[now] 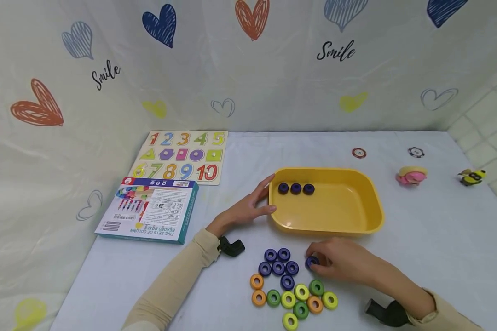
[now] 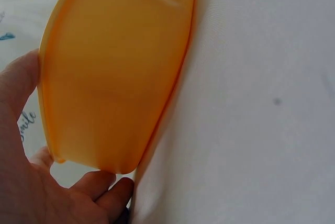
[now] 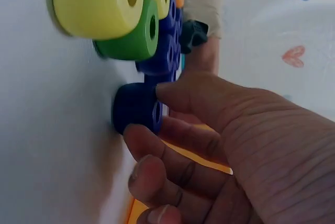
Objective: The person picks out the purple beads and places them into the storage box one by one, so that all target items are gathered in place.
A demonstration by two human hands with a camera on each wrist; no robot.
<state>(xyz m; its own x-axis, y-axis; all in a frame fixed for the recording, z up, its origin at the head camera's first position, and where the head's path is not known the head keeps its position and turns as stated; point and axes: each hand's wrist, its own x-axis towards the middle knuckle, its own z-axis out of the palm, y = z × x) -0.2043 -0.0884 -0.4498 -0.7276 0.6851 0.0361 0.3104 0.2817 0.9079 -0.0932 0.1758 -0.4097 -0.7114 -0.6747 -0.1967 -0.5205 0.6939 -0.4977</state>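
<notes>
My right hand (image 1: 341, 259) pinches a dark blue bead (image 3: 137, 108) between thumb and fingers, low over the white cloth and near the tray's front side. The bead is a thick ring with a hole. My left hand (image 1: 248, 207) rests against the left end of the yellow tray (image 1: 335, 220), thumb at its rim and fingers spread along the end. Inside the tray, 3 dark blue beads (image 1: 296, 188) stand in a row by the far left. Several more dark blue beads (image 1: 278, 268) lie grouped left of my right hand.
Orange (image 1: 257, 281), green (image 1: 316, 288) and yellow beads (image 1: 330, 300) lie in front. A flat box (image 1: 149, 211) overlaps a number board (image 1: 182, 156) at left. Two round chips (image 1: 359, 153), a pink-and-yellow toy (image 1: 412, 175) and a bee toy (image 1: 472, 177) sit at right.
</notes>
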